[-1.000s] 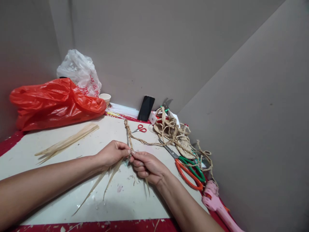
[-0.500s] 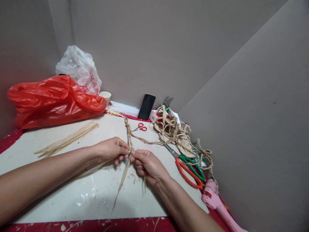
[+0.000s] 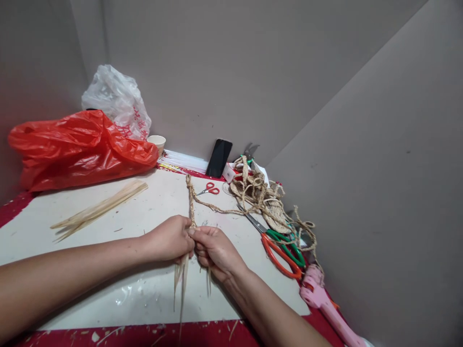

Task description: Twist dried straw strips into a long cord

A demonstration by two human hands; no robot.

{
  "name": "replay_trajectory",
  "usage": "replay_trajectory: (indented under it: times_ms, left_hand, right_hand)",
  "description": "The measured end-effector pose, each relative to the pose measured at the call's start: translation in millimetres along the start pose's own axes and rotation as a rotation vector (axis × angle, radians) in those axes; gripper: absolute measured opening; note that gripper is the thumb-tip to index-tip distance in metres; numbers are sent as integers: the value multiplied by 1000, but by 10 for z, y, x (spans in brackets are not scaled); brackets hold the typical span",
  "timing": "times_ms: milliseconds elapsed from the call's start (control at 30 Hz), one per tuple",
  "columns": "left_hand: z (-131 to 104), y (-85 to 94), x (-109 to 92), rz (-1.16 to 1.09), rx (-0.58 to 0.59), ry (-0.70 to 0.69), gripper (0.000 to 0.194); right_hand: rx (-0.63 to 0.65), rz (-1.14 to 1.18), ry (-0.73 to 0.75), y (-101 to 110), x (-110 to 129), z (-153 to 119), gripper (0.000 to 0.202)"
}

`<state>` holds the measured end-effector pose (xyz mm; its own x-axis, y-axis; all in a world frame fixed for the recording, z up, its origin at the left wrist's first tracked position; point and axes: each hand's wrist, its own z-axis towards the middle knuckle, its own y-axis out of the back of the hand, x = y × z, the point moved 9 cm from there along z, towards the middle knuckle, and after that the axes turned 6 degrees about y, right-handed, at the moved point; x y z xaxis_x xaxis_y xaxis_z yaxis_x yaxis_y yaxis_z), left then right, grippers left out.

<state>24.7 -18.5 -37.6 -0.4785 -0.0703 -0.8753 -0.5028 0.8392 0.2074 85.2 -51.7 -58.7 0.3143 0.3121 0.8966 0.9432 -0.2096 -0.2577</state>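
A braided straw cord (image 3: 191, 205) stands out beyond my fingertips, its loose strands hanging down below my hands. My left hand (image 3: 173, 239) is closed around the strands at the lower end of the braid. Pressed against it, my right hand (image 3: 213, 246) pinches the same spot between thumb and forefinger. From the top of the braid a thin twisted cord (image 3: 217, 210) runs right to a tangled heap of straw rope (image 3: 256, 190). Small red-handled scissors (image 3: 211, 189) lie just right of the braid.
Loose straw strips (image 3: 101, 209) lie on the white board (image 3: 144, 299) at left. Behind are a red plastic bag (image 3: 83, 152), paper cup (image 3: 156, 141) and phone (image 3: 219, 158). Large scissors (image 3: 282, 250) and a pink glue gun (image 3: 321, 294) lie at right.
My left hand has moved down and turned over, its fingers now closed around the strands. The long strand under my left forearm has come round to hang with the others below my hands.
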Motion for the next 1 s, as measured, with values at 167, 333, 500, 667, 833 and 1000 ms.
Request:
replay_trajectory:
  times_ms: [167,333,500,667,833,1000]
  left_hand:
    - [-16,49,-34,65,90,62,26]
    - [87,415,-140,55,-155,-51,20]
    - [134,104,32,-189,49,61,21]
    - [152,171,-37,-66,-12,-43,22]
    - [191,221,-18,-47,-38,-97,22]
    - [152,183,-21,-252,11,-33,20]
  right_hand:
    - [20,-4,2,6,51,-7,28]
    - [81,28,1,-7,94,-7,22]
    - [130,-20,1,-3,119,1,22]
    - [150,-128,23,26,151,14,21]
    - [107,-281,103,64,220,21,28]
    - [109,-375,142,91,308,4,31]
